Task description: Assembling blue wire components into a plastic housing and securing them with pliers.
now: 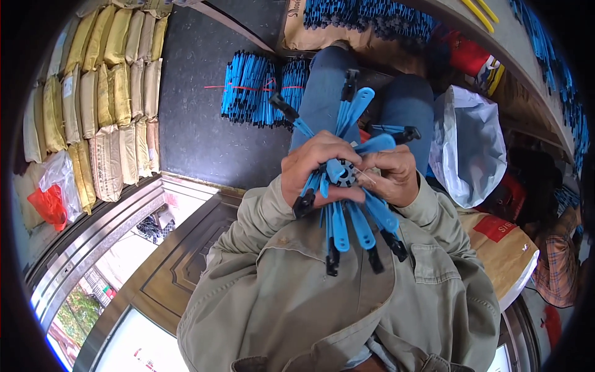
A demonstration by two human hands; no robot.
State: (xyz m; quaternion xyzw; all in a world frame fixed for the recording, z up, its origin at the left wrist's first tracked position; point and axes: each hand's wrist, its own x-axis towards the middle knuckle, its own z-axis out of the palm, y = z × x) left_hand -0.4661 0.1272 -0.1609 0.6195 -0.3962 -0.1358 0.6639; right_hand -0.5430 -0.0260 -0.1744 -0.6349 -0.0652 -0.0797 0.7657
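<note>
A frame of blue plastic arms [339,229] with black tips spreads out from a notched black hub [344,175] above my lap. My left hand [313,166] wraps round the hub and the arms beside it, its thumb lying below the hub. At the hub's right side, my right hand [393,177] is closed, fingertips and thumb pinched together. A thin, pale strand, like a wire or thread, shows by those fingertips. Some arms point away toward my knees, others hang toward my jacket. The hub's underside is hidden by my left palm.
Tied bundles of blue, black-tipped sticks [251,90] lie on the dark tabletop [192,118] ahead. Yellowish packages [114,93] are stacked far left. An open white bag [474,149] stands right of my knees, near a brown paper sack [499,251].
</note>
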